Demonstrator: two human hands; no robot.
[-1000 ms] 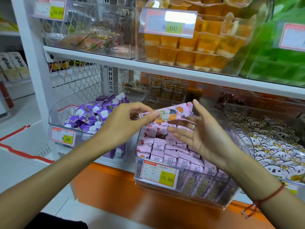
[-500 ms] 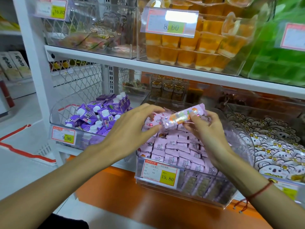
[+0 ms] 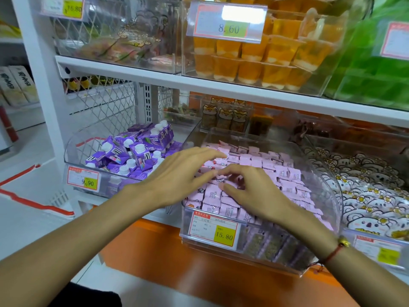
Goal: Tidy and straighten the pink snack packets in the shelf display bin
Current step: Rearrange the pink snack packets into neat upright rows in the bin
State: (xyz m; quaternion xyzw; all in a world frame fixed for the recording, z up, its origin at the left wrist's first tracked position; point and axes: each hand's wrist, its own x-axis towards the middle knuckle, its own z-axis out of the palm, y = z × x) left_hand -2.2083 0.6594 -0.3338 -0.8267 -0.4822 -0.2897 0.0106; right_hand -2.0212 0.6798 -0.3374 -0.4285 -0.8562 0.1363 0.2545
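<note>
- Pink snack packets [image 3: 285, 173] fill the clear display bin [image 3: 327, 187] (price tag 15.80).
- Left hand [image 3: 177, 173] fingers straight, resting on packets.
- Right hand [image 3: 250, 191] fingers curled among packets; grip unclear.

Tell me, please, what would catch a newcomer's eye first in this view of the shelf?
Most likely the two hands over the clear bin of pink snack packets at centre: the left hand lies flat with straight fingers, the right hand curls its fingers down onto the packets. Next come the yellow price tag reading 15.80 on the bin's front, the purple cartons to its left, and the orange jelly cups on the shelf above.
</note>
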